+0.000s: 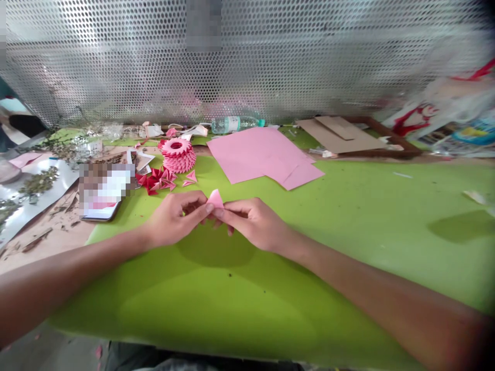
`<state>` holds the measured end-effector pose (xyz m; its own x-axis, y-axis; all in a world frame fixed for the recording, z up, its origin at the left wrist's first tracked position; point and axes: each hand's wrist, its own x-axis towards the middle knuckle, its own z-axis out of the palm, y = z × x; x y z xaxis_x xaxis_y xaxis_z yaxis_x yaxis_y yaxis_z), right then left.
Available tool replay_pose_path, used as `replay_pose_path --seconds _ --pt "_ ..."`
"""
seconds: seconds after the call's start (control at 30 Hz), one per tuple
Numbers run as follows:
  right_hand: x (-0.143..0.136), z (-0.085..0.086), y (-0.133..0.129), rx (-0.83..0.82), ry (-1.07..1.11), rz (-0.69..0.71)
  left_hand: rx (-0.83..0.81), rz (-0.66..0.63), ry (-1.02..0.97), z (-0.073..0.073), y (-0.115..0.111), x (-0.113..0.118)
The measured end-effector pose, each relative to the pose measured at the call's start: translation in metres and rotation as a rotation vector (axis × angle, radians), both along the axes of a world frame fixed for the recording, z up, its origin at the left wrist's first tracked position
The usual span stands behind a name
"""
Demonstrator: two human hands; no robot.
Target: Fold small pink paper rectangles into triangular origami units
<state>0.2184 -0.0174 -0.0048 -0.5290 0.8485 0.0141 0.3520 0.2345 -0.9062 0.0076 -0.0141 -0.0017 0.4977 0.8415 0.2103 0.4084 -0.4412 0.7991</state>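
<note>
Both hands (212,219) pinch pink paper (215,199) above green tabletop (247,293).

A clear bottle (226,124) lies sideways at the back of the green bench (367,216), near the perforated panel (270,62); cardboard (340,138) overlaps a brown tray (404,148), a printed bag (436,103) stands far right, and a phone (102,206) lies left, near dried sprigs (40,180)

The left hand (174,219) and right hand (263,226) are bared, forearms (96,260) too; dark clothing (129,356) is worn, seen at six o'clock.
</note>
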Motion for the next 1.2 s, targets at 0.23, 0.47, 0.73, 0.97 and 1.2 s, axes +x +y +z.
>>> replay_pose_path --seconds 0.23,0.47,0.73,0.97,1.2 --pt "-0.001 0.004 0.0 -0.009 -0.043 0.047 -0.025 -0.016 0.069 0.002 0.001 -0.001" --pt "-0.002 0.0 0.006 0.135 0.025 -0.02 -0.177 -0.122 0.145 0.007 -0.002 0.0" --pt "0.002 0.0 0.009 0.204 0.06 -0.023 -0.034 -0.064 0.158 0.002 -0.001 -0.001" --pt "0.003 0.002 0.009 0.199 0.027 0.069 0.063 -0.131 0.099 0.001 0.0 -0.003" --pt "0.004 0.003 0.006 0.117 0.026 0.016 0.159 -0.187 0.092 0.001 0.006 -0.007"
